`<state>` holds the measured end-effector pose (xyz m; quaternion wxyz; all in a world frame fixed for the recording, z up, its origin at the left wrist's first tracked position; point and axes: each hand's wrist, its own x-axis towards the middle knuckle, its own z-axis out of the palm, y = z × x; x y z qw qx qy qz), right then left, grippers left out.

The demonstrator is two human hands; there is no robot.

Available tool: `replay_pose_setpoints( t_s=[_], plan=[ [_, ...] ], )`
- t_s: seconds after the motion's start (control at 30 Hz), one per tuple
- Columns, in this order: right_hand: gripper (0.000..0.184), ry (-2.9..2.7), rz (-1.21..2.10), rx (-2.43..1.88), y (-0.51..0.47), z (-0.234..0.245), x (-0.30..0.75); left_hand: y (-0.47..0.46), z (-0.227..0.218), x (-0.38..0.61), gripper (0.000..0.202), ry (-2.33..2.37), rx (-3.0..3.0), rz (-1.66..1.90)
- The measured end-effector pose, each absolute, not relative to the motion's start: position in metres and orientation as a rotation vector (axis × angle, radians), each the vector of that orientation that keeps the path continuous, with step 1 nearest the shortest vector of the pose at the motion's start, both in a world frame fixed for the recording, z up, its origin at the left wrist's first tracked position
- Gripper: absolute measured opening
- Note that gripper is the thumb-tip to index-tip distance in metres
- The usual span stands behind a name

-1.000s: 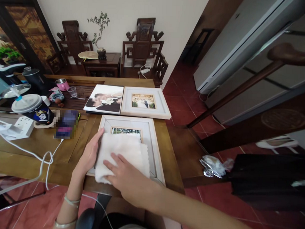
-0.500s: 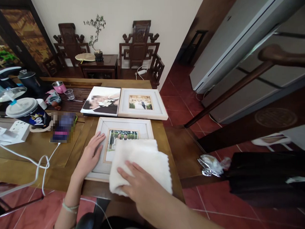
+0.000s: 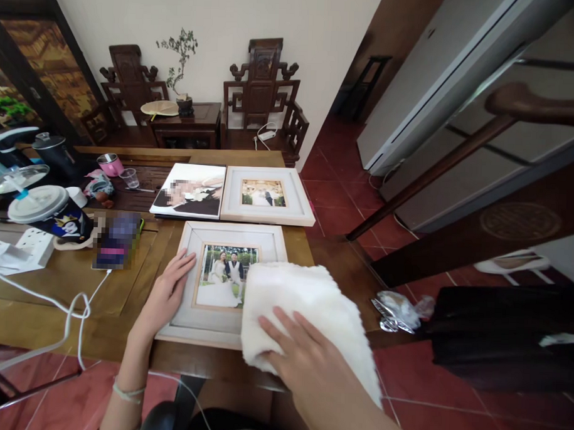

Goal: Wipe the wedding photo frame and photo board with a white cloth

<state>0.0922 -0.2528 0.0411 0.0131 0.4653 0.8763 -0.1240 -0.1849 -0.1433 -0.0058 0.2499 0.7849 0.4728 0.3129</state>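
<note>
A pale picture frame [image 3: 236, 328] lies face up near the table's front edge, with a photo of two people showing in its middle. My left hand [image 3: 164, 293] rests along its left side, fingers stretched out on the border. Over the frame's right part spreads a folded white cloth [image 3: 294, 284], fluffy with a wavy edge, hanging past the table edge at lower right. My right hand [image 3: 305, 357] presses on the cloth from above, fingers spread, thumb by its fold. The cloth covers the frame's lower right corner and part of the photo's right edge.
Behind lie a second picture frame [image 3: 294, 210] and a photo panel [image 3: 189, 189], side by side. To the left are a lidded cup [image 3: 63, 216], a phone [image 3: 116, 241], a white power strip [image 3: 34, 250] and loose cables. A wooden chair [image 3: 437, 239] stands at right.
My right hand and the cloth have slid right, uncovering most of the photo. More cloth now hangs past the table edge. My left hand stays on the frame's left side.
</note>
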Motion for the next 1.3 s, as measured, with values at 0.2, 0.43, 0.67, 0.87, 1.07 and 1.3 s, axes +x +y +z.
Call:
replay_pose_setpoints(
  t_s=[0.2, 0.43, 0.67, 0.87, 1.07, 1.3],
  plan=[
    [0.051, 2.797, -0.22, 1.632, -0.224, 0.029, 0.108, -0.142, -0.006, -0.188, 0.041, 1.252, 2.197, 0.808],
    [0.061, 2.836, -0.083, 1.623, -0.136, 0.035, 0.067, -0.143, -0.009, -0.188, 0.04, 1.247, 2.193, 0.851],
    [0.049, 2.93, 0.027, 1.441, -0.099, 0.031, -0.012, -0.142, -0.016, -0.19, 0.038, 1.311, 2.135, 0.885],
    [0.055, 2.771, -0.033, 1.511, -0.102, 0.034, 0.029, -0.144, -0.012, -0.188, 0.037, 1.225, 2.129, 0.942],
    [0.058, 2.51, 0.007, 1.686, -0.147, 0.053, 0.099, -0.144, -0.013, -0.187, 0.038, 1.219, 2.142, 0.965],
    [0.054, 2.627, -0.363, 1.37, -0.25, 0.057, 0.101, -0.143, -0.017, -0.186, 0.038, 1.25, 2.135, 0.966]
  ],
)
